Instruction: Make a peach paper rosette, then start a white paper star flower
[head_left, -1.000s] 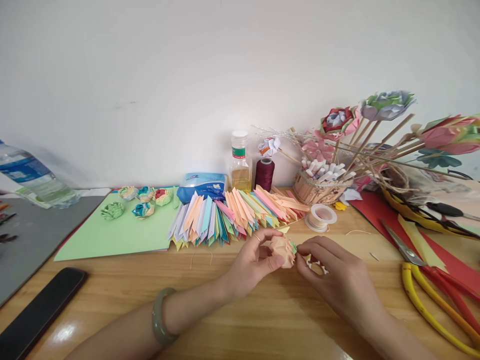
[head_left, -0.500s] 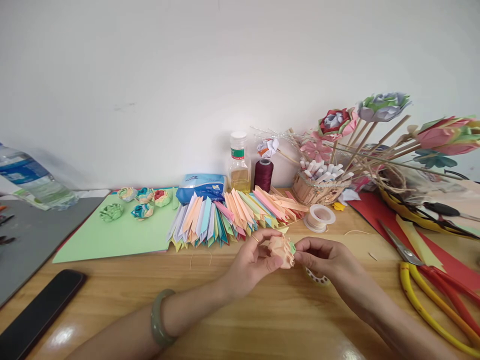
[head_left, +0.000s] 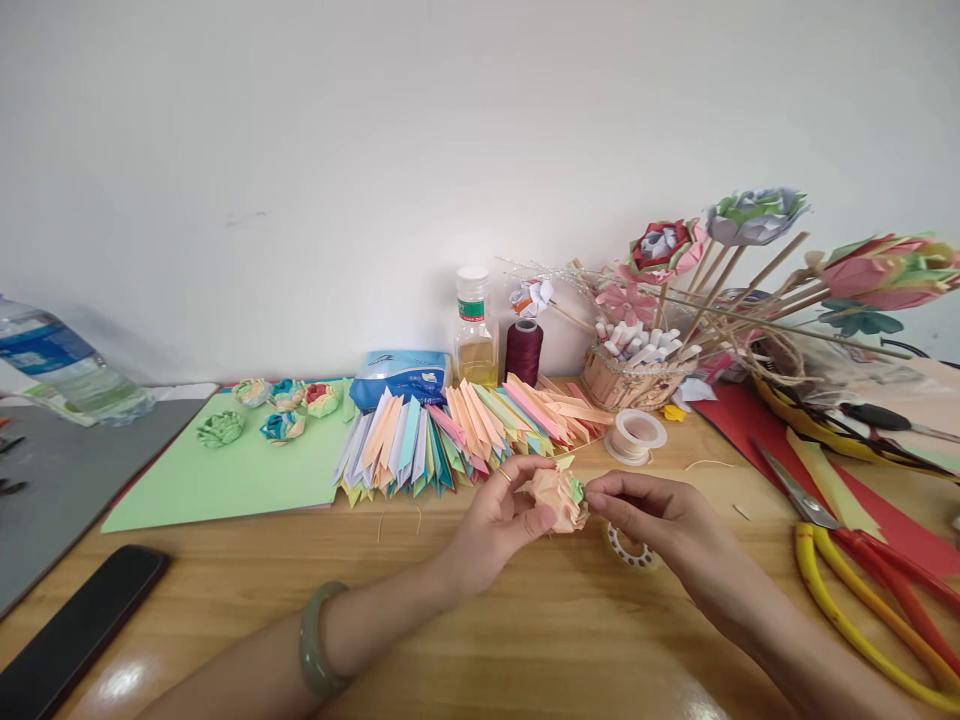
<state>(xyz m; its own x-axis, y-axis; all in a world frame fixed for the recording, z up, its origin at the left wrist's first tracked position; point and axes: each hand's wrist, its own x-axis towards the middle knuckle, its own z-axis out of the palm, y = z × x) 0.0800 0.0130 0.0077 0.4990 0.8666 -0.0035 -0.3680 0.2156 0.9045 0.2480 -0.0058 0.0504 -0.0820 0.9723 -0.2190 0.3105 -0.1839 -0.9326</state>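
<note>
The left hand point(head_left: 504, 520) is gripping a peach paper flower point(head_left: 553, 498), its fingers and thumb curling part-way round it. The flower is sitting above the wooden table point(head_left: 480, 650), its green end facing three o'clock. The right hand point(head_left: 645, 505) is reaching in from that side, thumb and forefinger pinching nearly closed right at the green end; whether they are holding the paper itself or something finer, I cannot tell.

Taking the flower as the clock's centre, a roll of tape point(head_left: 634, 556) is lying at four o'clock, partly hidden by the right hand. A spool of pale cord point(head_left: 636, 437) is resting between one and two, and a basket point(head_left: 636, 382) is standing at one, holding white rolled sticks. Folded paper strips point(head_left: 409, 440) are fanning out from ten towards twelve. Scissors point(head_left: 814, 515) are lying open near three. A green sheet point(head_left: 270, 480) is stretching out at nine, five small paper flowers point(head_left: 283, 425) resting on it.
</note>
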